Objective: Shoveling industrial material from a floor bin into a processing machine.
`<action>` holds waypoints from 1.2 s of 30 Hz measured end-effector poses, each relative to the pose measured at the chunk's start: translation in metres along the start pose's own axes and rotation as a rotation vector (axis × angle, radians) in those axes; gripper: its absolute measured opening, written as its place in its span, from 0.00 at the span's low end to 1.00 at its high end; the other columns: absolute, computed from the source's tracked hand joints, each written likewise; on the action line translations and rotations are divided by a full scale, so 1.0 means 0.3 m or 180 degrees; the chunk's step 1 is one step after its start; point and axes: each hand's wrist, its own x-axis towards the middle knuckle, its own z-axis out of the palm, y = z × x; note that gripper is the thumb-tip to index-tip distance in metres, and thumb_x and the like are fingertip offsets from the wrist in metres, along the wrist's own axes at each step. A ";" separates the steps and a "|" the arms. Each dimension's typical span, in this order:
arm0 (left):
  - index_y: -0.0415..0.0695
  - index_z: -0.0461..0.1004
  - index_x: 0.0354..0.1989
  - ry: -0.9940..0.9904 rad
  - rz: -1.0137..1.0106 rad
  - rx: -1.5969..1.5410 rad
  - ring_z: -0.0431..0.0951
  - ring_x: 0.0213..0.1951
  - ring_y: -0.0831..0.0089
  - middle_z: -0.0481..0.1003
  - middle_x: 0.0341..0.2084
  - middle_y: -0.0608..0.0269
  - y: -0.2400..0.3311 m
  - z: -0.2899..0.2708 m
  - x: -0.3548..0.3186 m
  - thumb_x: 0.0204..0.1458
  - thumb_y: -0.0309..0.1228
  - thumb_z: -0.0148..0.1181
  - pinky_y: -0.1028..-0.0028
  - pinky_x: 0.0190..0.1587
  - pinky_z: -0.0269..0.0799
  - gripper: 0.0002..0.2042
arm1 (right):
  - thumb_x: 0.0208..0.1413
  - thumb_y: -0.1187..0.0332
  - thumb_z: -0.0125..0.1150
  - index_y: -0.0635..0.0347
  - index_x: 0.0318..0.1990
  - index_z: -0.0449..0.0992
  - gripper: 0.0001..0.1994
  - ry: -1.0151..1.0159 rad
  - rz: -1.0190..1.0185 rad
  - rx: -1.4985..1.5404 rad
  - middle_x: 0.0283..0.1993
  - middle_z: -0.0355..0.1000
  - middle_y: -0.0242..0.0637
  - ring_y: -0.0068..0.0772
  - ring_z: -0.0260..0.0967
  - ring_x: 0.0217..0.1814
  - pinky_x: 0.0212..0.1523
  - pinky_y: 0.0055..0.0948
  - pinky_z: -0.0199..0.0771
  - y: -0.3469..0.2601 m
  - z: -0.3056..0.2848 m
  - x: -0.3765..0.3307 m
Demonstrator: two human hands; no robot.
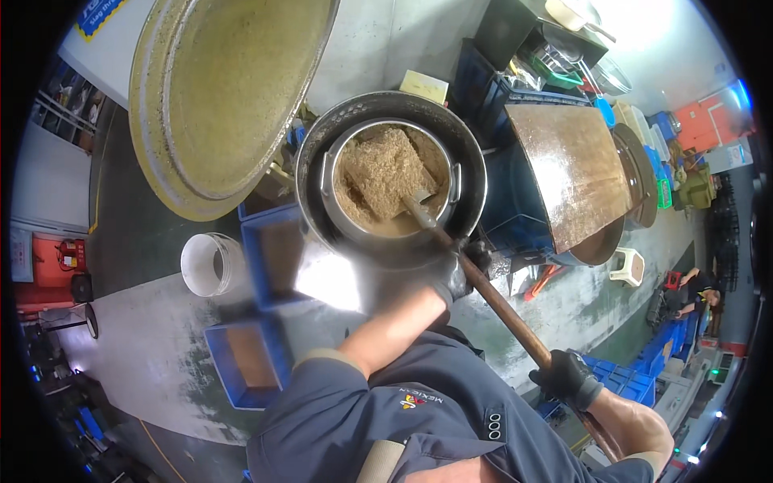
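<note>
Both my hands wear black gloves and are closed around the wooden handle of a shovel (507, 307). My left hand (465, 270) grips it low, near the metal socket. Further up the handle, my right hand (568, 378) holds it beside my right side. The shovel's metal end reaches into a steel pot (328, 173) with two side handles, and its blade is mostly hidden in a heap of wet, brown, grainy mash (386, 169). This pot sits inside a larger round steel vessel (310, 137).
A big yellowish round lid (233, 88) stands tilted at upper left. Left of the vessel are a white bucket (211, 266) and blue crates (245, 362). To the right, a brown board (568, 173) lies over a blue drum (507, 193). Another person (699, 298) is far right.
</note>
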 end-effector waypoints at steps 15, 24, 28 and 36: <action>0.42 0.72 0.28 -0.0210 -0.0427 -0.0142 0.73 0.20 0.69 0.74 0.18 0.63 -0.011 0.013 -0.037 0.56 0.39 0.49 0.66 0.33 0.76 0.14 | 0.41 0.57 0.65 0.66 0.26 0.76 0.17 0.0261 0.0201 0.0087 0.21 0.73 0.45 0.38 0.74 0.22 0.25 0.35 0.71 -0.062 0.036 -0.148; 0.44 0.69 0.23 -0.0019 -0.0413 -0.0202 0.72 0.20 0.68 0.72 0.16 0.63 -0.015 0.027 -0.087 0.55 0.35 0.49 0.65 0.31 0.74 0.11 | 0.49 0.63 0.62 0.70 0.30 0.72 0.15 0.0091 0.0009 0.0103 0.17 0.72 0.39 0.26 0.71 0.16 0.17 0.26 0.71 -0.057 0.050 -0.191; 0.44 0.68 0.23 0.0415 -0.0256 -0.0158 0.71 0.19 0.68 0.70 0.14 0.63 -0.032 0.045 -0.096 0.54 0.34 0.49 0.66 0.30 0.73 0.10 | 0.48 0.62 0.62 0.69 0.29 0.72 0.15 0.0060 0.0035 -0.0031 0.17 0.73 0.38 0.26 0.71 0.16 0.18 0.27 0.71 -0.068 0.048 -0.220; 0.45 0.64 0.19 -0.0041 -0.0253 -0.0226 0.67 0.17 0.69 0.66 0.11 0.65 -0.073 0.093 -0.148 0.53 0.35 0.50 0.70 0.30 0.72 0.12 | 0.45 0.61 0.63 0.67 0.23 0.74 0.15 0.0210 0.0029 -0.0147 0.17 0.72 0.42 0.28 0.72 0.17 0.21 0.32 0.72 -0.006 0.046 -0.226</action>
